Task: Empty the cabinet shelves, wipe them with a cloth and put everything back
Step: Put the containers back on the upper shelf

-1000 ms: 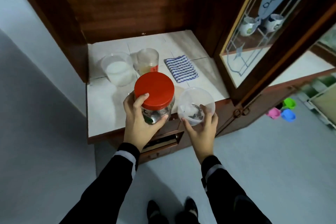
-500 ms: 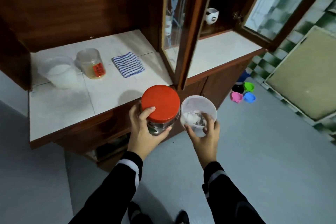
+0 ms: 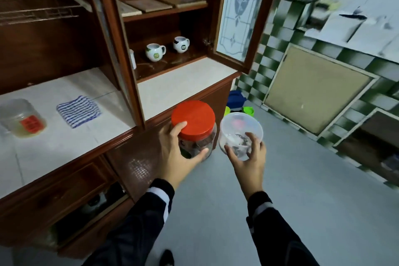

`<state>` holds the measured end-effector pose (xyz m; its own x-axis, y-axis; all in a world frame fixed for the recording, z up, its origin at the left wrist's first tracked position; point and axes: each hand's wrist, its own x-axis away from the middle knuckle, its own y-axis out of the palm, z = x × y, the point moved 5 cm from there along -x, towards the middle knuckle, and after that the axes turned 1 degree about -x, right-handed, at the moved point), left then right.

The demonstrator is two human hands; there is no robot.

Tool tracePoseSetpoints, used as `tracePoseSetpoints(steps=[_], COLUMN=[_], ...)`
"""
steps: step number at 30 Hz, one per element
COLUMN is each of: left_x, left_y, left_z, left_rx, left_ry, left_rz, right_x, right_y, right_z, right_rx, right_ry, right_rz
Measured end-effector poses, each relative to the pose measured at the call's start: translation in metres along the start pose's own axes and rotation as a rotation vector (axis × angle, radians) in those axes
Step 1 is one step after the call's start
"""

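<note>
My left hand point(image 3: 177, 153) grips a clear jar with a red lid point(image 3: 194, 120), held in the air in front of the cabinet's counter edge. My right hand point(image 3: 248, 157) holds a clear lidded plastic tub point(image 3: 240, 129) with dark bits inside, right beside the jar. A blue-and-white striped cloth point(image 3: 78, 110) lies folded on the white tiled counter point(image 3: 64, 136). A clear jar with a red label point(image 3: 21, 119) stands at the counter's left. Two white mugs point(image 3: 155, 52) point(image 3: 181, 44) sit on the open right-hand shelf.
Both glass cabinet doors stand open: one point(image 3: 112, 39) juts out between the two bays, the other point(image 3: 239, 13) swings to the right. Flat boxes point(image 3: 149, 5) lie on the upper shelf. Coloured plastic cups point(image 3: 248, 110) sit on the grey floor. A drawer point(image 3: 97, 203) hangs open below the counter.
My view has swung right and up, bringing the right-hand shelves and mugs into sight. Both hands have carried the jar and the tub rightward, away from the left counter.
</note>
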<state>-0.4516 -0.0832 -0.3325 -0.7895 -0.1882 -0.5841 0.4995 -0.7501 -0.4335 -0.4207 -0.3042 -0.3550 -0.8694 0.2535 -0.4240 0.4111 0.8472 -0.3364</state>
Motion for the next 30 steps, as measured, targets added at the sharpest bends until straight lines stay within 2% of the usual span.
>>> tracePoseSetpoints(steps=[9,14,20,30], left_x=[-0.100,-0.171,-0.249,-0.342], left_y=[0.060,0.089,0.103,0.109], left_z=[0.001,-0.014,-0.029,-0.052], left_rx=[0.029,0.061,0.084,0.004], left_ry=[0.069,0.108,0.131,0.101], left_rz=[0.027,0.110,0.199,0.295], right_x=[-0.104,-0.184,-0.267,-0.370], right_y=[0.009,0.036,0.070,0.134], right_z=[0.005,0.005,-0.006,-0.028], right_rx=[-0.011,0.010,-0.014,-0.167], right_ry=[-0.062,-0.117,-0.175,-0.236], right_rz=[0.031,0.034,0.053,-0.041])
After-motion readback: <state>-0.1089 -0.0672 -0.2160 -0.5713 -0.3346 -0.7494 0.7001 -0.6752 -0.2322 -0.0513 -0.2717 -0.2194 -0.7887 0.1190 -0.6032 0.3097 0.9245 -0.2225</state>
